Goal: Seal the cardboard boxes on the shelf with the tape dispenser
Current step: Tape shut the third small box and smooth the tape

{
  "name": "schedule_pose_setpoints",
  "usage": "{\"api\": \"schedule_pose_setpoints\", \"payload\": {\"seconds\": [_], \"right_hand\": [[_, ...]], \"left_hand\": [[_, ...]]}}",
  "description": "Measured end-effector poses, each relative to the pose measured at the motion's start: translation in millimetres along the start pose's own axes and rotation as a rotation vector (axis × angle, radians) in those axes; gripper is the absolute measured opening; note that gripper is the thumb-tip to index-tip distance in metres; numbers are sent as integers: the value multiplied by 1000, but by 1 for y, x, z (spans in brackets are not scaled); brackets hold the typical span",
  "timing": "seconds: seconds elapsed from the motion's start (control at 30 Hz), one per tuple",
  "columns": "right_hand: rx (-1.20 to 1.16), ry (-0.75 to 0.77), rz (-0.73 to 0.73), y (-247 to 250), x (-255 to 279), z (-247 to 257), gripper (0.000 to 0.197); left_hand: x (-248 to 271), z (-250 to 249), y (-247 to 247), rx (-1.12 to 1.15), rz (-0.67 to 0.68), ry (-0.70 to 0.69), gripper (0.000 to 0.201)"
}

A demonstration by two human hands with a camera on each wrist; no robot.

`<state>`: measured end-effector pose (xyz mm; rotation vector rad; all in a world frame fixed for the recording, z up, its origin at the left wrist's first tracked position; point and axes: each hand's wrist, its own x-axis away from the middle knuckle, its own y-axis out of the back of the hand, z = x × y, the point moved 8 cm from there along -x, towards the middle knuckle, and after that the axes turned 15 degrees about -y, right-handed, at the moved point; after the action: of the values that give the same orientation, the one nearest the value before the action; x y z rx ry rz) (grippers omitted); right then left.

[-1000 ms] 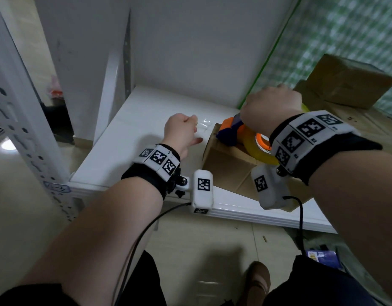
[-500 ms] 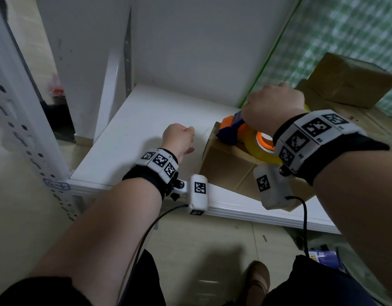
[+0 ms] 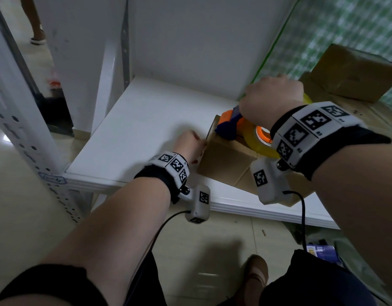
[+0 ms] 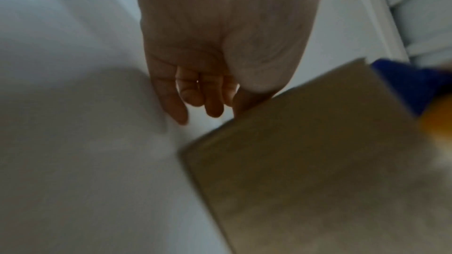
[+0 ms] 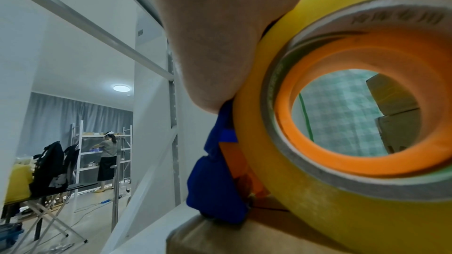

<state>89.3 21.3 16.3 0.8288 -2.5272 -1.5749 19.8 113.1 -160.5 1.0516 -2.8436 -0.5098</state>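
A brown cardboard box (image 3: 223,164) lies on the white shelf (image 3: 135,129). My right hand (image 3: 270,98) grips the blue and orange tape dispenser (image 3: 230,127), whose yellow tape roll (image 3: 259,144) rests on the box's top at its left end. In the right wrist view the tape roll (image 5: 367,123) fills the frame, and the dispenser's blue nose (image 5: 217,181) sits on the box edge (image 5: 244,235). My left hand (image 3: 189,146) is against the box's left end face. Its fingers (image 4: 212,99) hang loose and hold nothing, with the thumb side touching the box (image 4: 305,161).
More cardboard boxes (image 3: 354,76) are stacked on the shelf at the right, before a green checked sheet. A perforated white upright (image 3: 20,120) stands at the left. The shelf's front edge (image 3: 234,208) runs below my wrists. Another person (image 5: 107,154) works at a far shelf.
My left hand has drawn back from the bare shelf and come right, up against the box's left end. My right hand and the dispenser have barely moved.
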Motion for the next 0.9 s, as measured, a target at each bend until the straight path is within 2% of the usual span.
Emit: {"api": "schedule_pose_setpoints", "payload": {"seconds": [0.07,0.13,0.2,0.3,0.37,0.47,0.67,0.77,0.8,0.9], "right_hand": [[0,0,-1,0,0,1,36],[5,-4,-8,0,-2,0,36],[8,-1,-4,-1,-2,0,36],[14,2,-19,0,-3,1,36],[18,0,-26,1,-2,1,37],[25,1,-31,0,-2,2,38],[25,2,-47,1,-1,3,38],[5,-4,-40,1,-1,2,37],[-4,-2,-40,1,0,2,37],[-64,4,-53,2,0,-3,37]], "left_hand": [[1,8,3,-188,35,-8,17],[0,6,4,-156,26,-40,16],[-2,-5,7,39,-30,-92,14],[-2,-24,8,448,-71,-66,17],[2,-32,-2,615,14,-40,21],[13,-37,-15,720,165,-33,27],[29,-35,-26,601,261,-19,19],[32,-29,-31,476,337,-12,43],[33,-29,-31,442,355,-9,41],[30,-30,-28,322,362,35,17]]}}
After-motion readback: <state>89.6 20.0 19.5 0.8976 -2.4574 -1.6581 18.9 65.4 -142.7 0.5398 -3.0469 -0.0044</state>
